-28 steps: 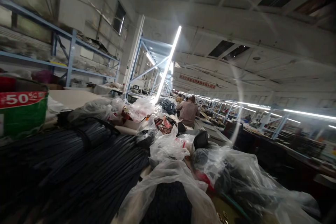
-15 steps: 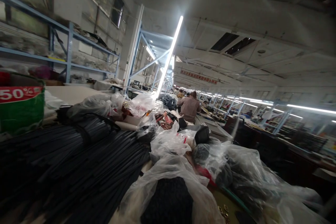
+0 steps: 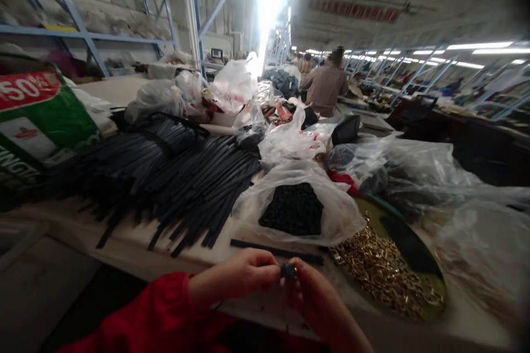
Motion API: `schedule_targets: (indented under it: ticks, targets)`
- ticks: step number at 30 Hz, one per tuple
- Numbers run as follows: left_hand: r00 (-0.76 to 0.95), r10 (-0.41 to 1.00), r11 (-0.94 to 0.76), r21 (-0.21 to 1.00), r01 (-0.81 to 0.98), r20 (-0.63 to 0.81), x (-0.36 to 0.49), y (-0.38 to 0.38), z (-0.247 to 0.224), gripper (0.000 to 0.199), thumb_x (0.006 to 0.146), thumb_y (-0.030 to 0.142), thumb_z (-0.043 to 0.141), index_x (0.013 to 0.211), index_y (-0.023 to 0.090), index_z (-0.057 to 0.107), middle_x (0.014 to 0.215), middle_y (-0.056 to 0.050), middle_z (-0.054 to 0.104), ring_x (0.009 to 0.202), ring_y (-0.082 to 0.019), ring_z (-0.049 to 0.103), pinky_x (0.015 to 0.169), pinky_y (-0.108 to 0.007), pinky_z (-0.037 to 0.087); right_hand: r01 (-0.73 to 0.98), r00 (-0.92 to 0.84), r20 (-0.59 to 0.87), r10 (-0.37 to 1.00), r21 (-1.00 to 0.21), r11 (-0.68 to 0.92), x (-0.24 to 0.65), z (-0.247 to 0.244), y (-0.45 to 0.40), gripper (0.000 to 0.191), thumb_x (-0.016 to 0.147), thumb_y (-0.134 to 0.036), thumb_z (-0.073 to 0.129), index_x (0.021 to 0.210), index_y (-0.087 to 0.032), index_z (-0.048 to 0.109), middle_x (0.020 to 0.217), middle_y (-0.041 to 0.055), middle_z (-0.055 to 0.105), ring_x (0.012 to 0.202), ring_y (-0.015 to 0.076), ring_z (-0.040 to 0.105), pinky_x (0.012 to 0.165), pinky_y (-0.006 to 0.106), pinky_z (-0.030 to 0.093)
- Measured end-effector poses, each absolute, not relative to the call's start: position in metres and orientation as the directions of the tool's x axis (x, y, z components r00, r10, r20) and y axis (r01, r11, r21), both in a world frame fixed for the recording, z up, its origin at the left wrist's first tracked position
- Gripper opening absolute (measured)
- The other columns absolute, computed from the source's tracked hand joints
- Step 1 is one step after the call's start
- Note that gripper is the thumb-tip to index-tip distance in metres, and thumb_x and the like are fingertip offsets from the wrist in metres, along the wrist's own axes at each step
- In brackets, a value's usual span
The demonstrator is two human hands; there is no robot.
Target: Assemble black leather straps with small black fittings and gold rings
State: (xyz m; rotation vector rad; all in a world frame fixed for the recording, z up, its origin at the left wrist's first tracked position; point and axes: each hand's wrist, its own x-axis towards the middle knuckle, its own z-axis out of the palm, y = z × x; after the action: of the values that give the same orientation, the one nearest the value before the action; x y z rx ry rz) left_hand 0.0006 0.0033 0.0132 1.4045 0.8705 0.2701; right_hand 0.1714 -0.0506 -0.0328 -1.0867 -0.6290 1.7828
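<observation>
My left hand [image 3: 244, 277] and my right hand [image 3: 317, 293] meet at the front edge of the worktable. Pinched between their fingertips is a small dark piece [image 3: 289, 271] with a metallic glint; its exact kind is too small to tell. Just beyond the hands, a single black strip [image 3: 275, 251] lies flat. Behind it, an opened clear plastic bag [image 3: 248, 201] contains many small black pieces [image 3: 292, 208]. To the right, a round yellowish tray [image 3: 442, 281] holds a heap of gold-coloured metal buckles [image 3: 385, 270].
A large bundle of black strips [image 3: 199, 176] covers the table's left. Beside it stands a green and red printed bag [image 3: 70, 121]. Crumpled plastic bags [image 3: 426, 162] spread along the back and right. A person [image 3: 325, 88] sits farther off; blue shelving [image 3: 124, 36] lines the left.
The view has tilted downward. Both my hands have come into sight with the small dark piece between them, along with the table's front edge and more of the buckle tray.
</observation>
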Motion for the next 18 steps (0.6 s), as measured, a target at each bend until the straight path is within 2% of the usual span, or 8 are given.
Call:
schedule_targets:
  ticks: [2, 4, 8, 11, 14, 18]
  targets:
    - [0.668, 0.641, 0.198, 0.923, 0.331, -0.377, 0.001, 0.005, 0.017, 0.028, 0.074, 0.039, 0.048, 0.069, 0.013, 0.055, 0.059, 0.005, 0.047, 0.053, -0.007, 0.038, 0.049, -0.018, 0.027, -0.503, -0.22, -0.384, 0.897, -0.743, -0.442, 0.172, -0.027, -0.052, 0.034, 0.073, -0.05, 0.058, 0.071, -0.017, 0.052, 0.057, -0.0032, 0.051, 0.051, 0.0073, 0.046, 0.05, 0.022, 0.037]
    - [0.664, 0.645, 0.195, 0.922, 0.335, -0.378, 0.002, 0.005, 0.016, 0.028, 0.074, 0.039, 0.048, 0.069, 0.013, 0.055, 0.059, 0.004, 0.048, 0.053, -0.007, 0.04, 0.049, -0.018, 0.029, -0.445, -0.223, -0.333, 0.916, -0.801, -0.4, 0.172, -0.021, -0.048, 0.04, 0.07, -0.055, 0.057, 0.079, -0.017, 0.052, 0.062, -0.0014, 0.055, 0.055, 0.0091, 0.049, 0.055, 0.023, 0.039]
    - [0.675, 0.657, 0.111, 0.929, 0.354, -0.336, 0.003, 0.002, 0.007, 0.028, 0.075, 0.039, 0.048, 0.069, 0.013, 0.057, 0.061, 0.003, 0.051, 0.056, -0.008, 0.044, 0.05, -0.018, 0.032, -0.153, -0.177, -0.297, 0.938, -0.933, -0.324, 0.17, -0.017, -0.043, 0.039, 0.064, -0.048, 0.067, 0.082, -0.019, 0.049, 0.055, -0.0066, 0.047, 0.05, 0.0066, 0.041, 0.049, 0.019, 0.032]
    - [0.685, 0.651, 0.109, 0.933, 0.344, -0.329, 0.0, 0.003, 0.005, 0.031, 0.079, 0.04, 0.042, 0.081, 0.013, 0.058, 0.064, 0.002, 0.054, 0.051, -0.007, 0.042, 0.046, -0.017, 0.031, 0.009, -0.119, -0.249, 0.961, -0.968, -0.25, 0.169, -0.021, -0.042, 0.036, 0.068, -0.05, 0.062, 0.076, -0.019, 0.046, 0.051, -0.0085, 0.041, 0.045, 0.0056, 0.035, 0.043, 0.018, 0.026]
    - [0.66, 0.665, 0.198, 0.934, 0.296, -0.35, -0.002, 0.006, 0.006, 0.029, 0.079, 0.036, 0.043, 0.09, 0.012, 0.056, 0.069, 0.001, 0.057, 0.051, -0.007, 0.044, 0.046, -0.017, 0.033, -0.011, -0.041, -0.224, 0.974, -0.974, -0.225, 0.168, -0.025, -0.042, 0.036, 0.07, -0.053, 0.056, 0.077, -0.02, 0.044, 0.047, -0.0092, 0.04, 0.041, 0.0056, 0.034, 0.041, 0.018, 0.025]
    - [0.613, 0.67, 0.346, 0.907, 0.24, -0.418, 0.001, 0.006, 0.003, 0.028, 0.074, 0.038, 0.053, 0.084, 0.012, 0.055, 0.069, 0.0, 0.059, 0.057, -0.008, 0.048, 0.048, -0.017, 0.034, -0.091, -0.004, -0.264, 0.965, -0.961, -0.263, 0.164, -0.027, -0.042, 0.035, 0.071, -0.051, 0.056, 0.082, -0.019, 0.045, 0.046, -0.0091, 0.041, 0.039, 0.0055, 0.034, 0.04, 0.017, 0.025]
